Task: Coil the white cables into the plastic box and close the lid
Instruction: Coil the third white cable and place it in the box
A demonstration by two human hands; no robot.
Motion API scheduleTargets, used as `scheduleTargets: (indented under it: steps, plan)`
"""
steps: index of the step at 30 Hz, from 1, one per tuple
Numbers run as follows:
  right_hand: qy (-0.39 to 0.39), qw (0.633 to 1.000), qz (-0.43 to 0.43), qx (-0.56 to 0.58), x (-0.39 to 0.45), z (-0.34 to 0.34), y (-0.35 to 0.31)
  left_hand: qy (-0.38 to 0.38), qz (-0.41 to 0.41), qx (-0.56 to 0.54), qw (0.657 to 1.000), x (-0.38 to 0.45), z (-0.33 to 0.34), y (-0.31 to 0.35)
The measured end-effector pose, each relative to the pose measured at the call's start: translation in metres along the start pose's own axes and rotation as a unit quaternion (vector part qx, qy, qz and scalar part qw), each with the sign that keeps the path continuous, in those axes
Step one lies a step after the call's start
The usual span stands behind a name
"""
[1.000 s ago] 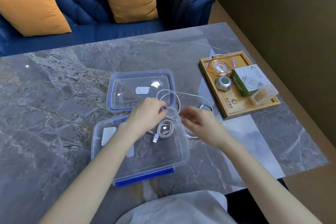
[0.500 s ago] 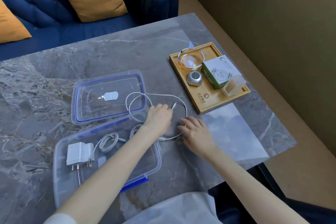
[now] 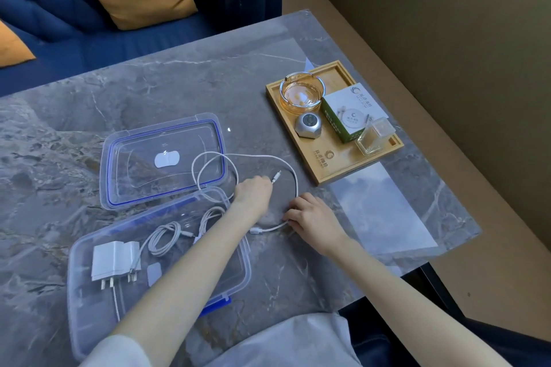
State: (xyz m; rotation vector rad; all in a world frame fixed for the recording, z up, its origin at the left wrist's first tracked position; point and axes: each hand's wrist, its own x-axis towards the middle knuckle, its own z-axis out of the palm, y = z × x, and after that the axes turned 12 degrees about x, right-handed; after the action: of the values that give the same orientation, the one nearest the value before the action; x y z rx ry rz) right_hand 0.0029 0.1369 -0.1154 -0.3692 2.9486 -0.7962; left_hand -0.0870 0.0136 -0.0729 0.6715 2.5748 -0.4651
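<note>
Loose cable (image 3: pixel 293 176): light, limp, springy. Left hand (image 3: pixel 253 192) pinches near its connector; right hand (image 3: pixel 313 219) pinches its other end. Best gripped near plugs.

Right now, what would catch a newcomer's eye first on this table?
Two bare hands at the centre work a loose white cable: the left hand near its plug, the right hand pinning the other end. Beside them lie an open plastic box holding coiled cables and its lid.
</note>
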Motion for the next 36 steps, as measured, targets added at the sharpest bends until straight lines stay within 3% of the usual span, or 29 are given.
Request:
scheduleTargets:
  steps: [4, 7, 11, 14, 17, 19, 23, 26, 32, 36]
  plan:
    - [-0.040, 0.999, 0.020, 0.016, 0.006, -0.005, -0.001, -0.019, 0.018, -0.123, 0.992, -0.001, -0.003, -0.012]
    - [-0.073, 0.992, 0.073, 0.072, 0.015, -0.016, -0.010, 0.027, 0.048, -0.302, 0.952, -0.010, -0.016, -0.024]
    - [0.009, 0.941, 0.130, 0.312, 0.029, -0.047, -0.045, 0.070, 0.044, -0.602, 0.794, -0.034, -0.045, -0.038]
    - [0.036, 0.884, 0.112, 0.452, 0.042, -0.060, -0.077, 0.108, 0.063, -0.710, 0.694, -0.055, -0.067, -0.048]
    - [0.035, 0.847, 0.087, 0.524, 0.051, -0.063, -0.098, 0.113, 0.095, -0.819, 0.555, -0.073, -0.085, -0.057]
    - [0.030, 0.836, 0.069, 0.543, 0.053, -0.065, -0.107, 0.121, 0.106, -0.861, 0.482, -0.082, -0.095, -0.065]
    - [0.027, 0.867, 0.062, 0.494, 0.052, -0.064, -0.113, 0.132, 0.114, -0.900, 0.400, -0.095, -0.104, -0.087]
    - [0.023, 0.895, 0.046, 0.442, 0.050, -0.069, -0.115, 0.124, 0.103, -0.907, 0.390, -0.104, -0.100, -0.100]
    - [-0.070, 0.883, 0.045, 0.461, 0.049, -0.083, -0.126, 0.083, 0.076, -0.880, 0.462, -0.128, -0.090, -0.111]
    - [-0.089, 0.899, 0.106, 0.415, 0.055, -0.087, -0.124, 0.060, 0.082, -0.875, 0.473, -0.145, -0.088, -0.110]
